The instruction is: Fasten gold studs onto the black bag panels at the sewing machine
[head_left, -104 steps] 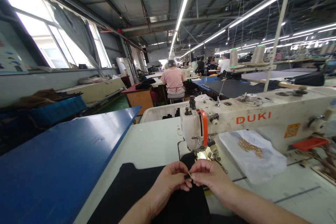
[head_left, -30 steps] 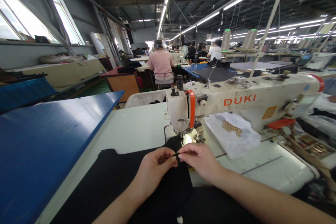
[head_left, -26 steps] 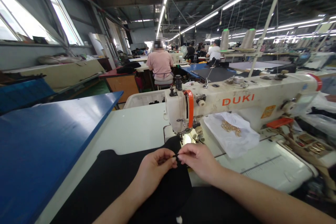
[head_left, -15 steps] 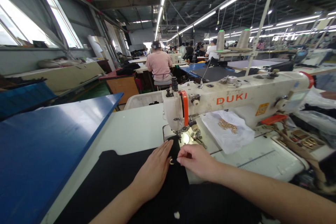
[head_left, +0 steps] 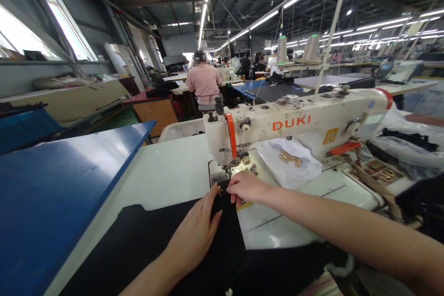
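Note:
A large piece of black fabric (head_left: 152, 233) lies on the sewing machine's bed, its narrow end at the needle area (head_left: 229, 171). My left hand (head_left: 194, 229) rests flat on the fabric, fingers stretched forward and thumb apart. Between the fingertips of both hands, a small gold-coloured ring (head_left: 221, 192) shows on the fabric. At the fabric's right edge, just in front of the needle, my right hand (head_left: 244, 187) has its fingers curled and pinched on the cloth. The white sewing machine (head_left: 294, 122) stands straight ahead, its light shining beside the needle.
A white sheet (head_left: 294, 175) with gold metal pieces (head_left: 290, 158) lies under the machine arm. At right is a tray (head_left: 385, 173) of metal fittings. A blue table (head_left: 69, 185) stands at left. Thread cones (head_left: 281, 50) rise behind; a seated person (head_left: 204, 78) is farther ahead.
The fabric and its gold ring have moved forward toward the needle. My right hand has gone forward along with them, and my left thumb has spread away from the fingers. The view has shifted slightly right.

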A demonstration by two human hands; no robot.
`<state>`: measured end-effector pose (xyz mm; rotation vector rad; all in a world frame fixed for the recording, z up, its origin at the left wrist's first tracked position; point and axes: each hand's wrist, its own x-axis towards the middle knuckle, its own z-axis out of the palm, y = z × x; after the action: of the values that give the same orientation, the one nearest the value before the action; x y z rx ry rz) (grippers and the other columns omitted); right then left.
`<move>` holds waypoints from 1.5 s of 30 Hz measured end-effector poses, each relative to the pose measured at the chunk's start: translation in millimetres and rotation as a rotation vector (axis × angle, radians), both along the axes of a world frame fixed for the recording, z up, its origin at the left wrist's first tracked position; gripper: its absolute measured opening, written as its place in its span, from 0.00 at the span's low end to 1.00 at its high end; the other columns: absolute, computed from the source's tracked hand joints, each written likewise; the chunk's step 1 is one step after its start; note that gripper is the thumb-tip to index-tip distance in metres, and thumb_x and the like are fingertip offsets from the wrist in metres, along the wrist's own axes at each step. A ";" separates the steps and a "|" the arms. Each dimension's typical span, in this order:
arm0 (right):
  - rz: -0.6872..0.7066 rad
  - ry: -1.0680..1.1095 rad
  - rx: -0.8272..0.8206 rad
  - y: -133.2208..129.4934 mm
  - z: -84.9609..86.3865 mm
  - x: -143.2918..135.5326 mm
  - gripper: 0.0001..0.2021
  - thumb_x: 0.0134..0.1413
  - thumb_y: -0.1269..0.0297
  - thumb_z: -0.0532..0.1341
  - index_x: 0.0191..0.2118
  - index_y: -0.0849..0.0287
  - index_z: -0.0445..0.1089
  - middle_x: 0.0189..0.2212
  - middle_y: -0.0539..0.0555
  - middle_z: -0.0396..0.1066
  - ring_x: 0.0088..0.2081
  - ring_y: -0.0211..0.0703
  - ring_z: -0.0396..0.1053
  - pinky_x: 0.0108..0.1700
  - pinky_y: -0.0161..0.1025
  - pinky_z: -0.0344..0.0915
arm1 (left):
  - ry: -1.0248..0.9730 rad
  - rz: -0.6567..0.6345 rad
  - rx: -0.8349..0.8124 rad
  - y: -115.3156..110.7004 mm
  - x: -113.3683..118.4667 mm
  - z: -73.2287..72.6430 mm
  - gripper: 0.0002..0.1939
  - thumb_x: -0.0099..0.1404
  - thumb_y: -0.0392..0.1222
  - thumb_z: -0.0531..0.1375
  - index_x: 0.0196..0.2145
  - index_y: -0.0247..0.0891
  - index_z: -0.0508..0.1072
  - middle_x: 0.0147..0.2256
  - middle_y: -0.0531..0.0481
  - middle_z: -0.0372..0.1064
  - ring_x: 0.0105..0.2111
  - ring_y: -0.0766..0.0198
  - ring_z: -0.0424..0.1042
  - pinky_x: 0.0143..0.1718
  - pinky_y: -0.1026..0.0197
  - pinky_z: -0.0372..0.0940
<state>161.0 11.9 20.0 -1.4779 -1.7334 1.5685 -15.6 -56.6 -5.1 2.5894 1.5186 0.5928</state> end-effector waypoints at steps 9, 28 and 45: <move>0.044 -0.131 -0.057 4.9 14.6 -6.0 0.13 0.45 0.79 0.53 0.16 0.62 0.62 0.11 0.47 0.64 0.12 0.31 0.63 0.13 0.26 0.53 | -0.048 -0.057 0.257 25.4 8.6 5.0 0.11 0.66 0.41 0.51 0.43 0.38 0.70 0.41 0.44 0.74 0.41 0.57 0.74 0.43 0.54 0.70; 0.070 -0.170 -0.074 10.6 14.3 -5.1 0.11 0.48 0.76 0.55 0.18 0.62 0.63 0.14 0.51 0.70 0.15 0.35 0.68 0.14 0.27 0.53 | -0.279 0.023 -0.001 40.4 12.6 14.0 0.07 0.56 0.35 0.57 0.33 0.41 0.72 0.32 0.52 0.72 0.33 0.61 0.73 0.36 0.58 0.70; 0.122 -0.288 -0.047 13.4 14.6 -9.2 0.12 0.50 0.76 0.53 0.19 0.63 0.65 0.16 0.52 0.71 0.15 0.34 0.68 0.16 0.27 0.56 | -0.231 -0.170 0.173 37.4 18.8 10.7 0.08 0.63 0.33 0.53 0.28 0.38 0.69 0.31 0.48 0.70 0.33 0.61 0.69 0.36 0.58 0.67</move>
<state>151.7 25.4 34.6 -1.7211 -1.9899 1.5253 3.2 -19.3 5.6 2.6245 1.2130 1.0027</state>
